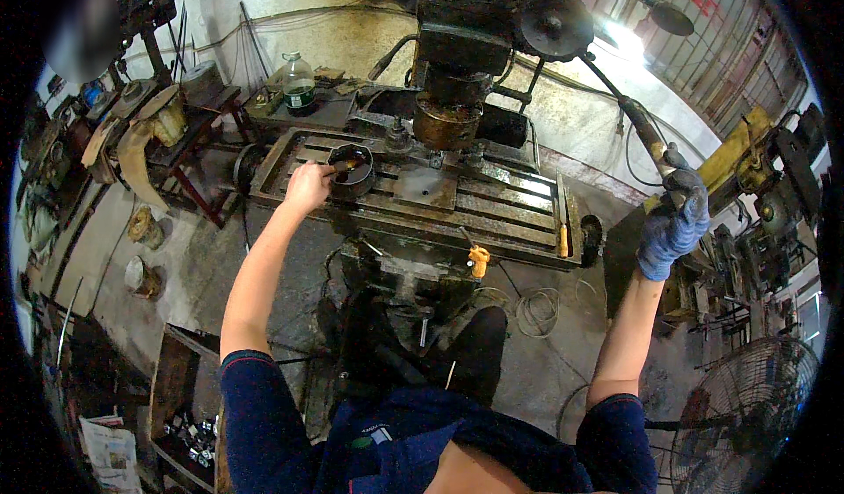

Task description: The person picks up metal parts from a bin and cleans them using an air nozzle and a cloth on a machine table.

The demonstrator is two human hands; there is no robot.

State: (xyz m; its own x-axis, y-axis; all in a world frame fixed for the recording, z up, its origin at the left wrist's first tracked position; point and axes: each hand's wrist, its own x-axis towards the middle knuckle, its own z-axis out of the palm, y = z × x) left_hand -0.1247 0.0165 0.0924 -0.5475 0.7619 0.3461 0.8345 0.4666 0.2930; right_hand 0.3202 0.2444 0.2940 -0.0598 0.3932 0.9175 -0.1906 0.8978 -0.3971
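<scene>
A round, dark, open-topped pan (359,187) is set upright on the left of the slotted table (505,210); a short brush-like tool (345,167) is held over it. A long dark lever (628,105), slanting down rightward, is gripped at its lower end.

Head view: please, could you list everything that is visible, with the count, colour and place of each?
Machine head: 1, dark, upper centre
Slotted table: 1, dark metal, centre
Pan: 1, black, table's left part
Metal plate: 1, grey, mid-table
Handled tool: 1, yellow handle, table's right end
Bottle: 1, clear with green label, behind table, left
Lever: 1, dark, upper right
Fan: 1, dark, lower right
Small parts: many, silvery, lower left
Background clutter: uncountable, mixed colours, both sides
Left hand: 1, bare, at pan
Right hand: 1, blue-grey glove, on lever
</scene>
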